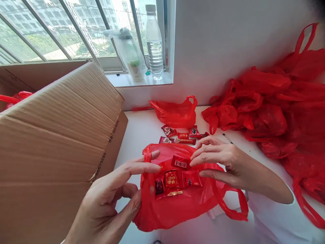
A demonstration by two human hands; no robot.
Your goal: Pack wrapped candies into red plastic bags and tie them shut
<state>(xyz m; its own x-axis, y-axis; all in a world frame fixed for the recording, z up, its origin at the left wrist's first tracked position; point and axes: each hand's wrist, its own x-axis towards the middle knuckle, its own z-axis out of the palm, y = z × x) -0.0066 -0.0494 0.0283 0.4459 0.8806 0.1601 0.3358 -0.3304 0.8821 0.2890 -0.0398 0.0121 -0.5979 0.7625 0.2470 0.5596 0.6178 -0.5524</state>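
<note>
A red plastic bag [177, 211] lies spread with its mouth toward me. Inside are several wrapped sweets, among them a gold-printed red one [172, 179], a dark red one [159, 185] and a red packet [192, 178]. My left hand [111, 193] grips the bag's left edge, two fingers reaching through its handle. Fingers apart, my right hand [220, 159] is over the bag's right side, its fingertips at the edge of a small red packet [180, 162]. Just beyond the bag, several more wrapped sweets [183, 136] lie on the white table [134, 135].
Behind the loose sweets sits another red bag [175, 113]. A heap of red bags [274, 101] fills the right side. On the left stands a large cardboard box [58, 135]. A water bottle [154, 47] and a plastic-wrapped cup [133, 57] stand on the windowsill [162, 81].
</note>
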